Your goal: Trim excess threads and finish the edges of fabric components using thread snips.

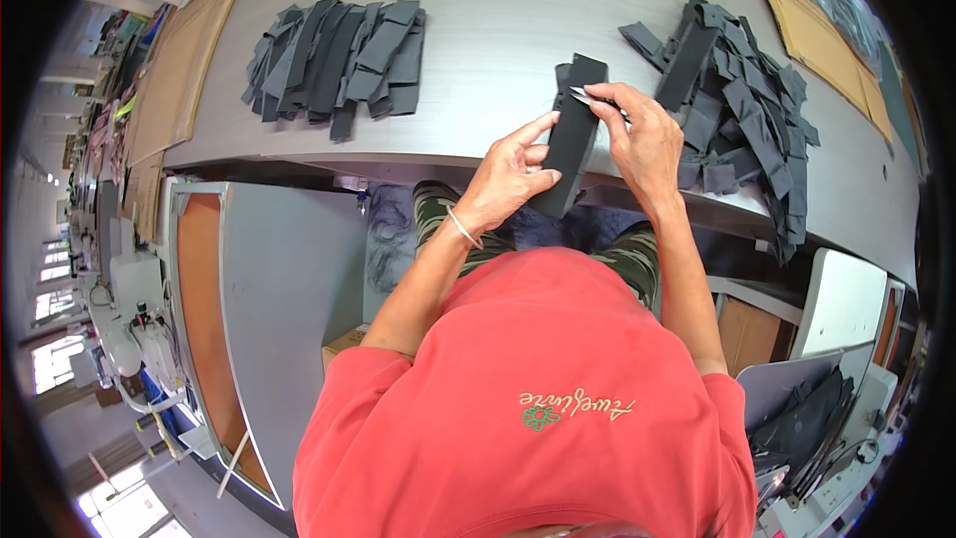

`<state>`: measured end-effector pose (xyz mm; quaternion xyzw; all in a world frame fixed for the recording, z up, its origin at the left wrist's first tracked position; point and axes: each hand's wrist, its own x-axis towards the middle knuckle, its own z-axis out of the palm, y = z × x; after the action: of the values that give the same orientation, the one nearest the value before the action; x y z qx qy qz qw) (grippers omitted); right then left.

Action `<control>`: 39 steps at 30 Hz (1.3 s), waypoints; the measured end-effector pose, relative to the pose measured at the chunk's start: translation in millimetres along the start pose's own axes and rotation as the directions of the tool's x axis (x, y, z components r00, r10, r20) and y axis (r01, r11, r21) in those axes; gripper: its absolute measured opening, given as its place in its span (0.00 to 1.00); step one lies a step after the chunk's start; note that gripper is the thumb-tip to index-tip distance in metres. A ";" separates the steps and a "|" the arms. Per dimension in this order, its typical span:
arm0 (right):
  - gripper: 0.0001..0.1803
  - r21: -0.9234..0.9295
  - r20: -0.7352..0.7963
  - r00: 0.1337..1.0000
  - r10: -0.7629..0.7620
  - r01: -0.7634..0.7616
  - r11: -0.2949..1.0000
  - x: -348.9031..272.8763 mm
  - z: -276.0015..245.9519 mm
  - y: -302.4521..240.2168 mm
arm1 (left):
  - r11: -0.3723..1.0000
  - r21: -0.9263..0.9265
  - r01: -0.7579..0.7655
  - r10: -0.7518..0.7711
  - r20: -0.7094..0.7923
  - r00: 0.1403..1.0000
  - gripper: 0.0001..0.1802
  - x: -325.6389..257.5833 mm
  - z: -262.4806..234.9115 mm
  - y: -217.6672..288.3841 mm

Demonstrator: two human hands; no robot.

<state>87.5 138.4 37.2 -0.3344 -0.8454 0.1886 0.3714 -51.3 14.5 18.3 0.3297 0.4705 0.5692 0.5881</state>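
My left hand [506,177] grips a long, flat strip of black fabric [576,144] by its left side, the thumb lying across the lower part. The strip slants over the table's front edge, its lower end above my lap. At the strip's upper part, my right hand [645,139] is closed on small thread snips [582,96]. Their pale pointed blades lie against the fabric; the rest is hidden in the fingers. To the right of that hand is a loose, tangled heap of dark grey fabric pieces [742,105].
A flatter, more even pile of dark fabric pieces [339,60] lies on the left of the pale table [498,30]. Cardboard sheets [194,60] line the table's left end, and more cardboard [817,30] is at the far right. A grey cabinet panel [284,279] stands below left.
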 end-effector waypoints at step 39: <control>0.11 0.471 0.347 0.926 0.149 -0.310 0.826 -34.3 -23.6 -1.0 | 0.974 -0.090 -0.209 0.203 -0.074 0.976 0.33 4.6 -15.0 -3.6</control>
<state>122.1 115.2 36.0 -0.2904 -0.7619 0.5004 0.2911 -64.3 16.3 9.1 0.3296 0.4242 0.6596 0.5257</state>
